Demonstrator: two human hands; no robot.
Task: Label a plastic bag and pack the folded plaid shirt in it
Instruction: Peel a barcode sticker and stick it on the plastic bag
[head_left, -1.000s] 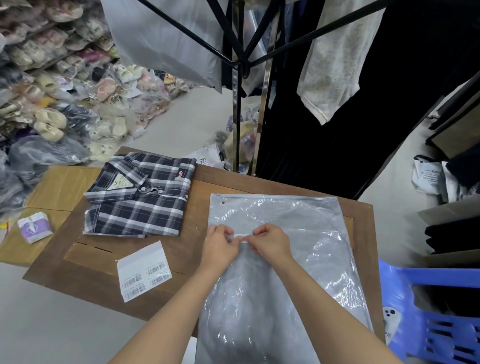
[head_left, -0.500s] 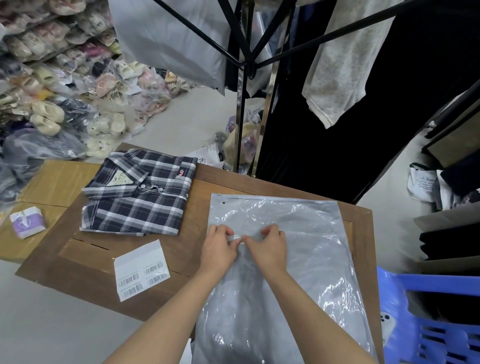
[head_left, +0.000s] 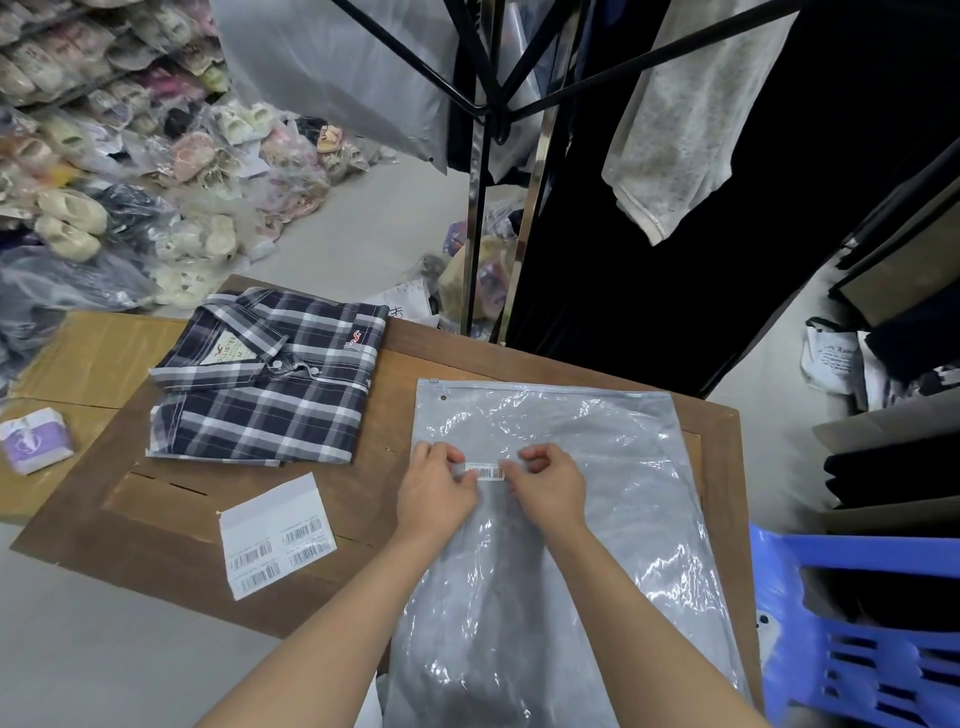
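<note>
Right now I am pressing a barcode sticker (head_left: 484, 473) onto the plastic bag (head_left: 561, 545), which is lying flat on the desk (head_left: 156, 525) so the film stays taut enough to take a label without wrinkling. My left hand (head_left: 434, 491) is pinning the sticker's left end with thumb and fingertips closed together on it, and my right hand (head_left: 550, 486) is doing the same at the right end, fingers curled and pinched down; neither hand is lifting anything, both are bearing on the bag. I am holding the two ends this way, I judge, so the strip goes down straight and flat in the upper middle of the bag, below its sealed edge. The plaid shirt (head_left: 267, 384) is sitting folded, collar up, just left of the bag and not touching it, parked there so it is within reach once the label is on. Near the bag's lower left, the label sheet (head_left: 275, 535) is lying face up with more barcodes on it, well clear of my forearms. Labelling seems nearly done; packing has not yet begun, and the bag's mouth is looking closed. Next I will need to open that edge and slide the shirt in without unfolding it.
</note>
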